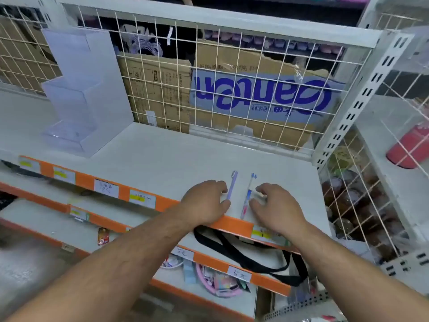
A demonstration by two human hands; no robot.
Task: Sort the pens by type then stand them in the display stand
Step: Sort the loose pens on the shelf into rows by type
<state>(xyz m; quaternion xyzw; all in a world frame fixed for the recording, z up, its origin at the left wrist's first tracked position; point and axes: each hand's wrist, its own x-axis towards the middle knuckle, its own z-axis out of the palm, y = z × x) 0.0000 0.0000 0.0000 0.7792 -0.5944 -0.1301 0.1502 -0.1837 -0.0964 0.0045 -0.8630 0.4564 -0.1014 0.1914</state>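
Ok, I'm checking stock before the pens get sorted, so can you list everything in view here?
purple pen: 1, lilac, lying on the shelf near its front edge
blue pen: 1, blue, white and pink, lying just right of the purple pen
display stand: 1, clear, tiered, back left of the shelf
shelf: 1, white, orange labelled front strip
wire grid: 1, white, behind the shelf
cardboard boxes: 2, brown, behind the grid
bag straps: black, on the shelf below
red container: 1, neighbouring shelf at right
left hand: fingers curled, beside the purple pen, grip unclear
right hand: fingers curled, beside the blue pen, grip unclear
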